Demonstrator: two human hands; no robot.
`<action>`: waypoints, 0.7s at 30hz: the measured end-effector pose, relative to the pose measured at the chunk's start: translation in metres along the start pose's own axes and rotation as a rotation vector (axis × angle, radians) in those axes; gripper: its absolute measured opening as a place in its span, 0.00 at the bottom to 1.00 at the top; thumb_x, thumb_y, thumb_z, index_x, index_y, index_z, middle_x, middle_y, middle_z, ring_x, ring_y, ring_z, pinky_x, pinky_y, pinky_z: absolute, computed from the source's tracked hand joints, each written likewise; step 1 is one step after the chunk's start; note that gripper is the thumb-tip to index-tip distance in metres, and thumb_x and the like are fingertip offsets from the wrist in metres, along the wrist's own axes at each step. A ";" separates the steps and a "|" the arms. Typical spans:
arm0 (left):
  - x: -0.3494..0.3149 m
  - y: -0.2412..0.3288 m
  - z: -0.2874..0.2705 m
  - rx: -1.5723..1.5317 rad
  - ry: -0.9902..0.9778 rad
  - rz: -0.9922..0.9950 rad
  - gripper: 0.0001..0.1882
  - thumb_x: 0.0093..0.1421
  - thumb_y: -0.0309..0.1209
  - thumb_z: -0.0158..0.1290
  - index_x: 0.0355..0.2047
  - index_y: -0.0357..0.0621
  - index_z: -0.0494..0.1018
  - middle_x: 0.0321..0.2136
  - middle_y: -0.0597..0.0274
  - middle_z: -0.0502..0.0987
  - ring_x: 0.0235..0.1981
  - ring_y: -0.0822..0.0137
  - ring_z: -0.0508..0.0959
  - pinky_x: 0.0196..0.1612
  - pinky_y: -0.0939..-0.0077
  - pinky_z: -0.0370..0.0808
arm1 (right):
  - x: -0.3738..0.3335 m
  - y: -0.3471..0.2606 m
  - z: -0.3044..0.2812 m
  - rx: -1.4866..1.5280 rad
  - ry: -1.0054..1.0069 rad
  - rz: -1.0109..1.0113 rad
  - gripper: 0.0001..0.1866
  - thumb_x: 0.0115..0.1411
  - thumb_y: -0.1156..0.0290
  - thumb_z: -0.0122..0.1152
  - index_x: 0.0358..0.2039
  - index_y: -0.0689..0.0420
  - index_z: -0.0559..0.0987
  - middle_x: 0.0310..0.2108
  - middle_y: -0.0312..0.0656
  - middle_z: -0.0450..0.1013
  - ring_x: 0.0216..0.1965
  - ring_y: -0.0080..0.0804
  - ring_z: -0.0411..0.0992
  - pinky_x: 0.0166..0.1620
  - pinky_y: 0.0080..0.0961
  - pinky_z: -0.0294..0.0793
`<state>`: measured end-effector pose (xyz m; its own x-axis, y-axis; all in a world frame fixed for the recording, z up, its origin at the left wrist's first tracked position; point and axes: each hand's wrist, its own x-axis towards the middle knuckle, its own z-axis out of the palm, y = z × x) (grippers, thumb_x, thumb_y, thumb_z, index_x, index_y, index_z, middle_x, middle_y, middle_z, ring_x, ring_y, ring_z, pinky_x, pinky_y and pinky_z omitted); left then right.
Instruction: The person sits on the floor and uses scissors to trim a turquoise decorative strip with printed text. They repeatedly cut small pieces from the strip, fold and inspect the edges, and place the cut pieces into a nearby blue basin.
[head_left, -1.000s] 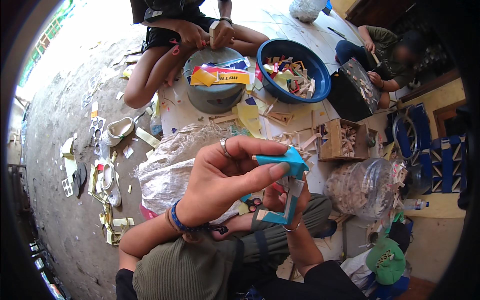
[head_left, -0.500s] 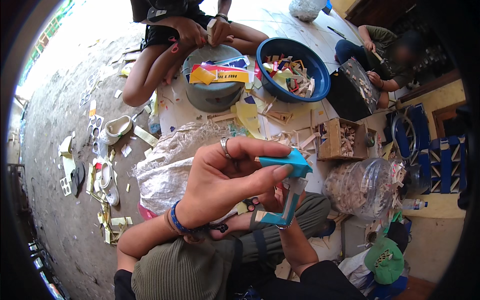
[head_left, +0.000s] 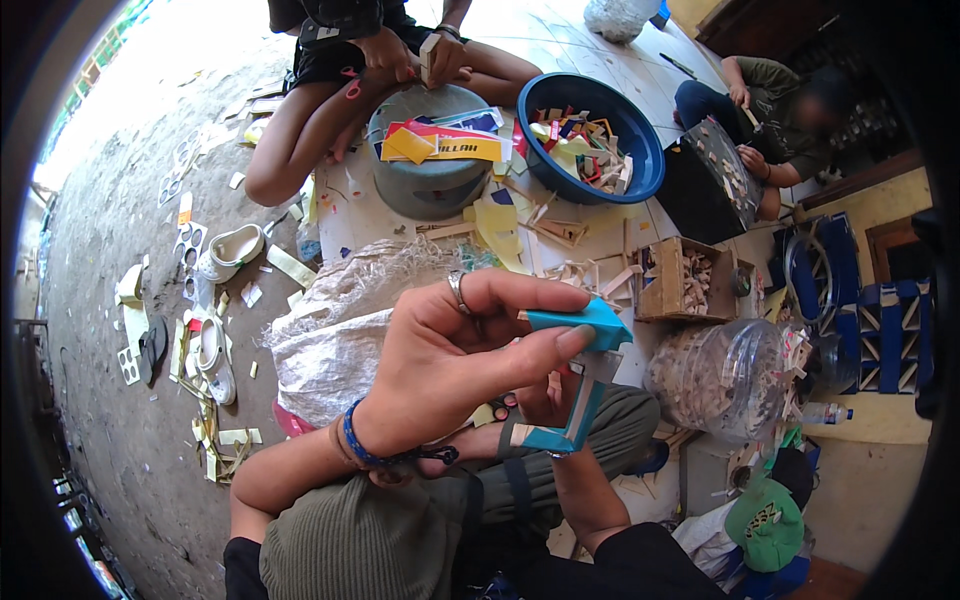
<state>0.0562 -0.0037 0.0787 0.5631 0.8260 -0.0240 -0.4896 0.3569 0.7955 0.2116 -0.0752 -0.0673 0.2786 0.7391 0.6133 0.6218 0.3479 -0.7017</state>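
Observation:
In the middle, close up, is a small angular wooden piece (head_left: 572, 424) partly covered in turquoise paper, with bare pale wood at its ends. My left hand (head_left: 440, 345) pinches its upper turquoise part between thumb and forefinger. Behind and below, my right hand (head_left: 545, 398) is closed about the piece's inner side; most of its fingers are hidden by the left hand and the piece. Under my hands, a white woven sack (head_left: 330, 335) lies in front of my crossed legs.
Ahead, a person holds red-handled scissors (head_left: 352, 86) over an upturned grey tub (head_left: 425, 195) with coloured strips on it. A blue basin (head_left: 650, 165) of scraps stands beside it. At right are a wooden box (head_left: 658, 285), a clear plastic jar (head_left: 715, 380) of wood pieces, and another person.
My hands and the turquoise piece keep almost the same pose, with only a slight shift in the picture. The person ahead has moved their hands a little.

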 end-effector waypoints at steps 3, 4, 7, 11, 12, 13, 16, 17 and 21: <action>0.000 0.002 -0.001 -0.005 0.009 -0.031 0.17 0.64 0.19 0.62 0.52 0.31 0.77 0.45 0.54 0.84 0.41 0.72 0.84 0.45 0.79 0.82 | 0.004 0.000 0.000 0.006 0.002 -0.032 0.16 0.62 0.68 0.67 0.45 0.65 0.80 0.41 0.51 0.79 0.39 0.45 0.82 0.40 0.34 0.84; -0.001 0.002 -0.001 -0.014 0.021 -0.054 0.16 0.63 0.18 0.62 0.51 0.30 0.77 0.46 0.51 0.83 0.45 0.68 0.84 0.49 0.75 0.82 | 0.004 0.000 0.000 0.006 0.004 -0.038 0.16 0.62 0.68 0.67 0.46 0.65 0.80 0.41 0.51 0.79 0.39 0.45 0.82 0.40 0.34 0.84; 0.000 0.001 -0.001 -0.015 0.006 -0.044 0.17 0.64 0.19 0.62 0.52 0.31 0.77 0.44 0.54 0.84 0.41 0.73 0.83 0.44 0.79 0.82 | 0.002 0.002 0.000 -0.004 0.006 -0.060 0.16 0.61 0.69 0.67 0.46 0.64 0.80 0.42 0.51 0.79 0.39 0.45 0.82 0.40 0.34 0.84; 0.000 -0.001 -0.001 -0.011 0.001 -0.031 0.18 0.64 0.21 0.62 0.54 0.31 0.77 0.42 0.56 0.85 0.36 0.77 0.83 0.39 0.83 0.81 | -0.001 0.004 -0.001 0.009 -0.018 -0.028 0.17 0.60 0.70 0.68 0.47 0.64 0.80 0.42 0.51 0.79 0.39 0.44 0.82 0.40 0.34 0.84; 0.000 -0.001 -0.002 -0.013 -0.001 -0.037 0.18 0.64 0.21 0.62 0.54 0.31 0.77 0.42 0.56 0.85 0.36 0.78 0.83 0.39 0.83 0.81 | -0.001 0.005 -0.001 -0.037 -0.026 -0.018 0.17 0.60 0.70 0.68 0.47 0.64 0.80 0.42 0.51 0.79 0.39 0.44 0.82 0.40 0.33 0.84; 0.001 -0.001 -0.002 -0.015 -0.003 -0.044 0.18 0.64 0.21 0.62 0.54 0.31 0.77 0.41 0.57 0.85 0.36 0.78 0.83 0.39 0.83 0.81 | -0.001 0.004 -0.001 -0.035 -0.039 0.017 0.16 0.60 0.70 0.68 0.47 0.64 0.80 0.43 0.51 0.79 0.40 0.44 0.82 0.40 0.33 0.84; 0.000 -0.001 -0.001 -0.018 0.007 -0.055 0.18 0.64 0.21 0.63 0.54 0.31 0.77 0.40 0.57 0.85 0.35 0.78 0.83 0.38 0.84 0.81 | 0.000 0.006 -0.001 0.001 -0.031 0.000 0.15 0.60 0.71 0.67 0.46 0.64 0.81 0.44 0.52 0.79 0.41 0.44 0.82 0.41 0.33 0.84; 0.000 -0.001 -0.001 -0.040 0.006 -0.046 0.18 0.64 0.21 0.63 0.53 0.31 0.77 0.40 0.57 0.85 0.35 0.78 0.83 0.37 0.84 0.80 | 0.000 0.006 -0.001 0.068 -0.029 0.018 0.15 0.60 0.71 0.67 0.46 0.64 0.81 0.44 0.52 0.79 0.41 0.44 0.82 0.41 0.33 0.84; 0.001 0.000 -0.001 0.009 0.009 -0.064 0.17 0.64 0.22 0.63 0.53 0.32 0.77 0.38 0.59 0.85 0.33 0.79 0.83 0.34 0.85 0.79 | 0.001 0.007 -0.001 0.008 -0.006 -0.044 0.15 0.61 0.71 0.66 0.46 0.65 0.81 0.45 0.53 0.78 0.42 0.45 0.82 0.42 0.34 0.83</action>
<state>0.0566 -0.0023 0.0778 0.5872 0.8054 -0.0807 -0.4465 0.4054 0.7977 0.2167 -0.0724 -0.0715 0.2468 0.7265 0.6413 0.6272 0.3848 -0.6772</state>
